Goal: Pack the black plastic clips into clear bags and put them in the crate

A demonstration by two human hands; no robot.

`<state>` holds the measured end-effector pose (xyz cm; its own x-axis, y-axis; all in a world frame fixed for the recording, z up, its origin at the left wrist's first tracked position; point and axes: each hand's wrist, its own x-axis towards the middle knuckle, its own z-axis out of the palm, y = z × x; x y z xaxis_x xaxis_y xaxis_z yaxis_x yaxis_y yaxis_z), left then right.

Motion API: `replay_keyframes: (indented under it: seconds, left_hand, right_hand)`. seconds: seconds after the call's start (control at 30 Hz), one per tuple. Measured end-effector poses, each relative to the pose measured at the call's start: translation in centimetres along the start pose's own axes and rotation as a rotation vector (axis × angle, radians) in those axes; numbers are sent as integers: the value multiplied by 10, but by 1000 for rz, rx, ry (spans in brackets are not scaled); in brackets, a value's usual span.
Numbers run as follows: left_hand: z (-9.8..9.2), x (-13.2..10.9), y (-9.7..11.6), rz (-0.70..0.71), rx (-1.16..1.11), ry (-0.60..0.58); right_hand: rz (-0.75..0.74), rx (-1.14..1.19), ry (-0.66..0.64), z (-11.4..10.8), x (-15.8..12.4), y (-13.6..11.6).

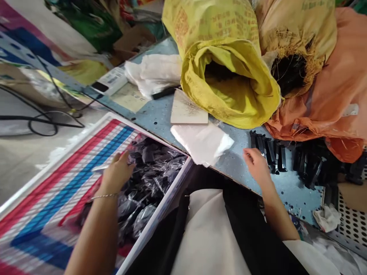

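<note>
My left hand (118, 172) is over a large container lined with red, white and blue striped woven plastic (57, 183). Its thumb and forefinger are apart, and a small pale strip shows beside it; whether the hand touches it I cannot tell. Inside the container lies a heap of dark pieces in clear plastic bags (151, 172). My right hand (257, 165) is above the blue-grey worktop (235, 164), its fingers curled in. What they hold, if anything, is hidden. Just right of it stands a row of slim black plastic parts (269, 151).
A yellow woven sack (223, 23) lies with its mouth towards me, beside a tan sack (298, 23) and an orange sack (344, 76). White plastic bags (202, 143) and a beige square block (189, 109) lie mid-table. More black parts (309, 164) are at right.
</note>
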<state>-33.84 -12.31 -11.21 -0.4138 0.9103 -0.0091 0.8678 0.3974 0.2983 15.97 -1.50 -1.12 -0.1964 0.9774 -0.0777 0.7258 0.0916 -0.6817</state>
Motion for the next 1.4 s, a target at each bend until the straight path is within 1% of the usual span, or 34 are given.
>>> replay_keyframes:
  seconds: [0.03, 0.07, 0.1, 0.13, 0.2, 0.23, 0.27, 0.3, 0.33, 0.37, 0.4, 0.43, 0.5, 0.57, 0.6, 0.63, 0.7, 0.77, 0.83, 0.9, 0.93, 0.97, 1.0, 1.07, 1.17, 1.2, 1.27, 1.3, 1.33, 1.4]
  left_hand:
    - [3, 0, 24, 45, -59, 59]
    - [5, -2, 55, 106, -135, 125]
    - [8, -5, 92, 167, -207, 149]
    - [11, -10, 130, 233, -273, 150]
    - [21, -17, 201, 441, -373, 52]
    - [27, -19, 229, 532, -376, 5]
    - [33, -19, 251, 594, -347, -44]
    - [38, -17, 266, 627, -322, -83]
    - [42, -14, 274, 632, -311, -115]
    - [44, -9, 276, 622, -333, -149]
    - [45, -4, 274, 603, -397, -184]
    - [44, 2, 269, 578, -495, -224]
    - [39, 12, 258, 503, -724, -313]
    - [34, 18, 251, 409, -879, -381]
    - [32, 19, 251, 373, -912, -397]
    - [30, 19, 253, 358, -922, -404]
    - [28, 16, 258, 374, -904, -394]
    - [25, 12, 262, 400, -874, -340]
    - [22, 7, 263, 433, -830, -237]
    - [17, 3, 260, 535, -720, -128]
    - [15, 3, 258, 604, -633, -91]
    - [14, 2, 257, 671, -535, -71]
    - [14, 3, 256, 722, -445, -64]
    - [15, 6, 255, 754, -354, -66]
    - [19, 9, 257, 753, -451, -73]
    - [19, 8, 259, 763, -501, -73]
    - [15, 1, 261, 802, -578, -71]
    - [12, -5, 263, 833, -606, -71]
    - [9, -12, 265, 874, -629, -80]
    - [2, -28, 269, 984, -663, -133]
  right_hand:
    - [53, -160, 90, -9, 3, 7]
    - [120, -298, 151, -16, 6, 12]
    - [184, -400, 179, -21, 8, 17]
    - [235, -460, 181, -24, 10, 21]
    - [285, -489, 148, -24, 12, 27]
    - [299, -487, 133, -24, 13, 30]
    - [309, -486, 123, -24, 14, 34]
    - [320, -480, 113, -24, 14, 38]
    - [330, -451, 102, -25, 15, 42]
    - [343, -378, 88, -27, 15, 47]
    - [356, -252, 71, -29, 13, 51]
    - [366, -74, 55, -29, 12, 53]
    - [384, 373, 5, -25, 5, 51]
    - [389, 795, -52, -12, -1, 37]
    - [384, 960, -86, -2, -3, 26]
    - [375, 1094, -123, 10, -3, 13]
    - [328, 1287, -195, 35, 4, -13]
    - [263, 1367, -211, 57, 18, -32]
    - [229, 1322, -141, 70, 30, -39]
    - [251, 1248, -75, 71, 31, -33]
    - [281, 1244, -79, 67, 27, -27]
    - [319, 1263, -110, 62, 19, -21]
    - [362, 1294, -163, 56, 8, -14]
    - [441, 1336, -282, 45, -15, -2]
    - [535, 1341, -475, 41, -39, 5]
    - [566, 1363, -549, 44, -40, 5]
    - [611, 1433, -675, 53, -35, 4]
    - [616, 1464, -703, 60, -28, 3]
    - [602, 1475, -679, 66, -21, 2]
    - [545, 1454, -535, 75, -7, -1]
